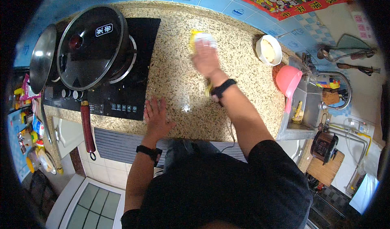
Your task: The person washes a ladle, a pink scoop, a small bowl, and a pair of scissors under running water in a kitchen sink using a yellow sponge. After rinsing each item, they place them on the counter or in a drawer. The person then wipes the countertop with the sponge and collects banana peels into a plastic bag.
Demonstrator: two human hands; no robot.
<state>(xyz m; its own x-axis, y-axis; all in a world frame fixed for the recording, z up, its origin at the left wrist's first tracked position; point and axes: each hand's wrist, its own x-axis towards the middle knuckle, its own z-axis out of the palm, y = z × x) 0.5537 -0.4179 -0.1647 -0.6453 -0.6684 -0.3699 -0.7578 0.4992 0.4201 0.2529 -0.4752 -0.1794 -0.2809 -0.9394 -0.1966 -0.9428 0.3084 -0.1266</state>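
Observation:
My right hand is blurred, reaching out over the speckled granite counter. Under its fingers is a yellow-and-white piece, which looks like a cloth; the blur hides its exact kind. Part of a small yellow ringed object shows beside my right wrist, the remainder covered by it. My left hand rests palm down near the counter's front edge, fingers spread, holding nothing. Its fingertips are close to the corner of the black glass cooktop.
A glass-lidded pan stands on the cooktop, its wooden handle jutting past the front edge. Another lidded pan is farther left. On the right are a white bowl, a pink ladle and a metal sink.

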